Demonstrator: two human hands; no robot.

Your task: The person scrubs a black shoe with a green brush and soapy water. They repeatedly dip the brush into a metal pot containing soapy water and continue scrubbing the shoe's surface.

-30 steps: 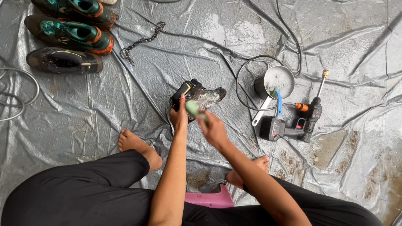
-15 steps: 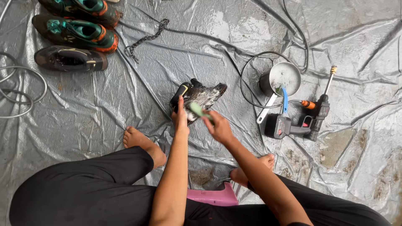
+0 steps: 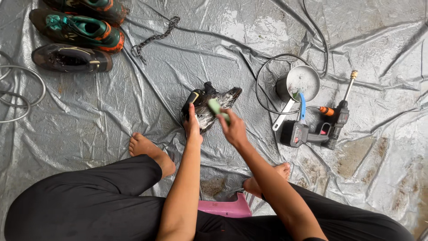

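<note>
A dark, soapy shoe lies on a wet grey tarp in front of me. My left hand grips the shoe at its heel end and steadies it. My right hand holds a pale green brush pressed against the shoe's foamy side. Both my bare feet rest on the tarp, one on each side of my arms.
Three other shoes line up at the far left, next to a chain and a coiled hose. To the right stand a metal pot with a blue-handled brush and a cordless spray gun. A pink stool sits under me.
My right hand has shifted the brush slightly along the shoe in a scrubbing motion. The left hand keeps its grip on the shoe.
</note>
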